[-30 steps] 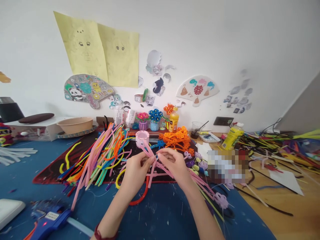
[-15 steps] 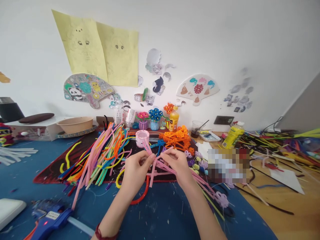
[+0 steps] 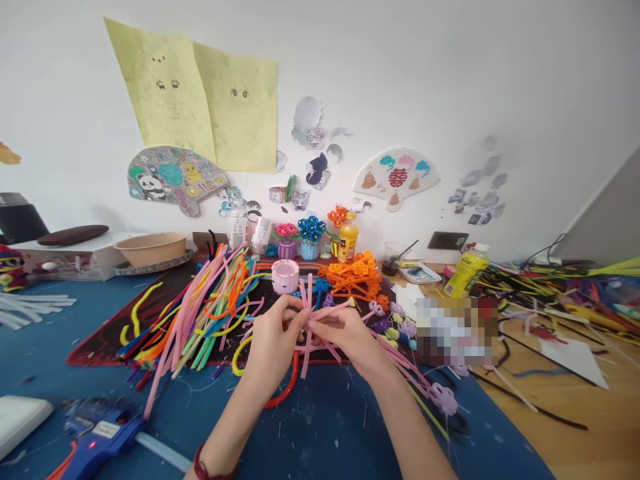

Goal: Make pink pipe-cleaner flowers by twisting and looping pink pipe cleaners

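My left hand (image 3: 274, 342) and my right hand (image 3: 347, 337) meet over the blue mat (image 3: 320, 433), both pinching a bundle of pink pipe cleaners (image 3: 311, 313). The stems cross between my fingertips; some ends stick up, others trail down and to the right past my right wrist. A small pink cup (image 3: 285, 275) stands just behind my hands. A big heap of mixed-colour pipe cleaners (image 3: 200, 313) lies to the left on a dark mat.
A blue glue gun (image 3: 100, 440) lies at the front left. Orange pipe-cleaner shapes (image 3: 355, 277), small flower pots (image 3: 310, 240), a juice bottle (image 3: 348, 240) and a yellow glue bottle (image 3: 464, 272) stand behind. More pipe cleaners clutter the wooden table (image 3: 575, 427) at the right.
My hands have come closer together and the pink stems are now bent so that several ends point upward between my fingers.
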The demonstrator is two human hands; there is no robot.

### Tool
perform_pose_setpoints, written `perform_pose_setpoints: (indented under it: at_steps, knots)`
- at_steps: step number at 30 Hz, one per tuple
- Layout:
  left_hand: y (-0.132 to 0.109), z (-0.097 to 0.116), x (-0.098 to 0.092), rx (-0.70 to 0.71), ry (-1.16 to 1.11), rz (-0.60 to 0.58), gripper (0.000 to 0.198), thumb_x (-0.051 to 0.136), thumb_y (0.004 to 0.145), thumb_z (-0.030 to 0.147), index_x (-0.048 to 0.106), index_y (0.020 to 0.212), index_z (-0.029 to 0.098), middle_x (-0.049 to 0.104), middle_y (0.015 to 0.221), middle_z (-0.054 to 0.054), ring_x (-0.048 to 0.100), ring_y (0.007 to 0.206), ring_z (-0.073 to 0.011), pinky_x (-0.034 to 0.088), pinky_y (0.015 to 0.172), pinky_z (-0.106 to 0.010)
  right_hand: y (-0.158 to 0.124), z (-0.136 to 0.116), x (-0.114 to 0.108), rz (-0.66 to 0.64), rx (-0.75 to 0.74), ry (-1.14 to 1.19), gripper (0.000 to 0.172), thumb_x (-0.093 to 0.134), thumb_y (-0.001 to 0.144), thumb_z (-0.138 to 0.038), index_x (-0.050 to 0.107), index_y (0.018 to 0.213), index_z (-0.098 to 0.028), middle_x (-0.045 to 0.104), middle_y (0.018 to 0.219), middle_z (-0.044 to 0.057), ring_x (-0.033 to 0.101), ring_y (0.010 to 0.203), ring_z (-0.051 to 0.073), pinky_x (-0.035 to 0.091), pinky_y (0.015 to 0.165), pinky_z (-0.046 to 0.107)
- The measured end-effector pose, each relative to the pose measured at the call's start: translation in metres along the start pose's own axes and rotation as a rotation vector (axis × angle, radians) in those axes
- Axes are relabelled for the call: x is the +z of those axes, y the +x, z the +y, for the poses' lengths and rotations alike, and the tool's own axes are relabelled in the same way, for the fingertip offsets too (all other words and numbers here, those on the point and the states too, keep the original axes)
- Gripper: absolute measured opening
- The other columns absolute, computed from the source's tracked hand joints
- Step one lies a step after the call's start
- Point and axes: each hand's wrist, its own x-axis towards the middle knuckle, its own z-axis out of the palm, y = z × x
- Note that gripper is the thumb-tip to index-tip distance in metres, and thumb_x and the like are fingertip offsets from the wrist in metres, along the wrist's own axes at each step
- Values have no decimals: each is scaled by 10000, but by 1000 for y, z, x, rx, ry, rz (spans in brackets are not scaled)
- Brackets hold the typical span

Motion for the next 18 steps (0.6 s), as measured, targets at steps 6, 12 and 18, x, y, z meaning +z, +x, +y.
perform_pose_setpoints:
  at_steps: [6,12,18]
  knots:
    - [0,0,-1,-32,4,24,241,535,834,384,528,705,180,595,569,14,508,517,-128,361,509,-215,0,-1,-1,95,-15,-94,271,751,705,-409,724,709,-139,642,624,20,565,563,121,476,554,245]
    - [3,-3,-3,-34,-205,32,227,593,793,376,567,750,155,607,683,-15,547,633,-145,418,588,-235,-4,-5,2,138,-48,-73,250,744,715,-392,709,686,-145,615,583,1,549,533,109,461,527,226]
    - [2,5,-8,-33,-224,-78,265,616,782,399,604,741,138,560,634,-3,468,567,-115,360,518,-215,-6,-6,0,99,-63,-98,275,742,717,-406,700,672,-138,606,560,1,523,500,99,439,488,215]
